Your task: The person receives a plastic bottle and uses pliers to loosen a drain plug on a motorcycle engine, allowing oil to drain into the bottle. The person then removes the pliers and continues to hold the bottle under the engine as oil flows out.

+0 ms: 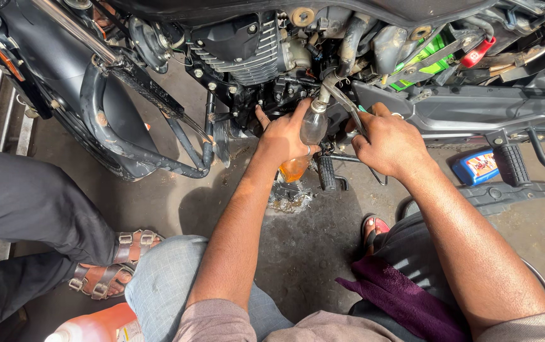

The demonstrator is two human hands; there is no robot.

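Head view: our left hand [283, 136] has its fingers wrapped around a clear bottle [304, 144] of amber oil, tipped neck-up into the motorcycle engine [247, 47]. Right hand [388, 142] is closed on a metal lever [347, 101] just beside it (blue oil can [476, 166] on the floor to the right).

Bottle [307, 136]: clear plastic, partly filled with amber oil pooled at its lower end; tilted neck-up, the neck set against the underside of the motorcycle engine [247, 50]; gripped round its body.

Pliers [348, 104]: grey metal, long handles, jaws pointing up-left toward the bottle's neck, just beside it; handles held closed near the footpeg [327, 172].
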